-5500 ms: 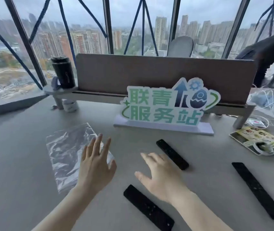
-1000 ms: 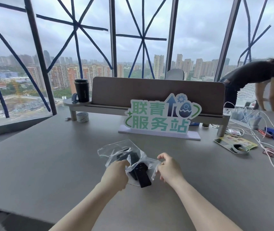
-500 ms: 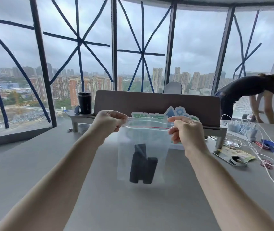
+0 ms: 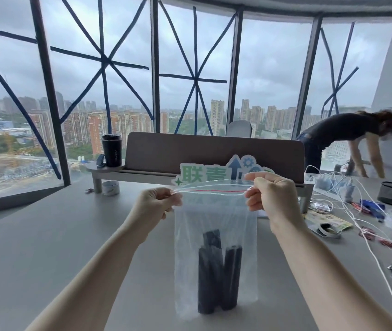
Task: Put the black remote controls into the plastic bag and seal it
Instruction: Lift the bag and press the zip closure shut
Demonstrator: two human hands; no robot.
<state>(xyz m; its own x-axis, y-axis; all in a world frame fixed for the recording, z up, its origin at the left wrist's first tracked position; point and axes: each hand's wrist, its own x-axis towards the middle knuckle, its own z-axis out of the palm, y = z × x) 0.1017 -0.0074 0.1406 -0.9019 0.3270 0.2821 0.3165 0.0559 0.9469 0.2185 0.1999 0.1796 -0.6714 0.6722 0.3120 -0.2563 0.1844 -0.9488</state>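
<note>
Three black remote controls (image 4: 216, 271), one plastic bag (image 4: 242, 223), two hands.

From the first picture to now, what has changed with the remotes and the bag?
The remotes, once loose on the table, now stand inside the bag. The bag, once flat on the table, hangs lifted, its top edge pinched by the left hand and right hand. The green sign and black cup stayed put.

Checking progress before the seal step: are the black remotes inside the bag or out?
Inside. The black remotes stand on end at the bottom of the clear plastic bag, which hangs from the left hand and right hand.
</note>
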